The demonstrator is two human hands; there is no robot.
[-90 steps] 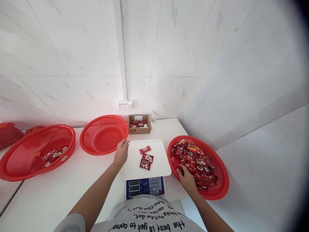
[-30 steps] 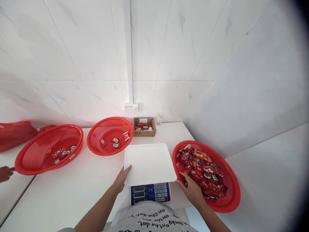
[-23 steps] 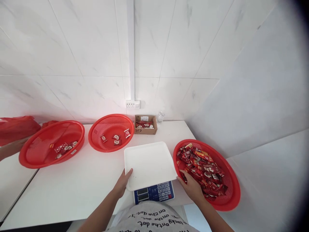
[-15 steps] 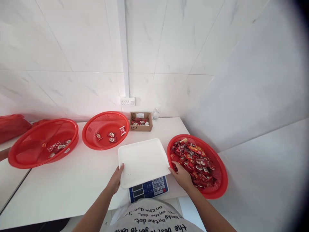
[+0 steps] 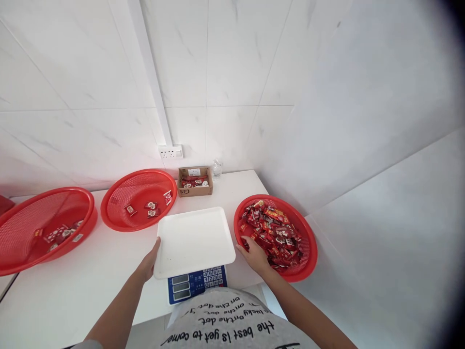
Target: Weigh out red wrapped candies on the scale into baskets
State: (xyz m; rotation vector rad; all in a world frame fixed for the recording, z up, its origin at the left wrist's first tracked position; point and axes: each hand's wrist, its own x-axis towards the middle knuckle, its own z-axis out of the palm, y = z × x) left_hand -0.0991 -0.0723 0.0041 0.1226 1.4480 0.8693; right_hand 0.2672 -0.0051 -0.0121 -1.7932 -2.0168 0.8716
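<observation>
A white rectangular tray [image 5: 195, 241] lies on top of a weighing scale [image 5: 196, 285], whose blue keypad and displays show below its near edge. My left hand [image 5: 149, 261] is at the tray's left edge, thumb along the rim and the other fingers mostly hidden. To the right, my right hand [image 5: 256, 257] grips the near-left rim of a red plastic basket [image 5: 311, 237], thumb outside and fingers over the rim. Inside that basket is a heap of small red-wrapped snack packets [image 5: 278, 232].
Two more red baskets, one in the middle [image 5: 119, 196] and one at the far left [image 5: 18, 218], hold a few packets each. Against the wall stand a cardboard box [image 5: 195, 190] of packets and a clear glass-like object [image 5: 217, 168]. A wall socket [image 5: 170, 152] is behind.
The view has turned to the right, so everything appears farther left. My right hand has come off the tray's corner onto the basket rim; the left stays at the tray's edge.
</observation>
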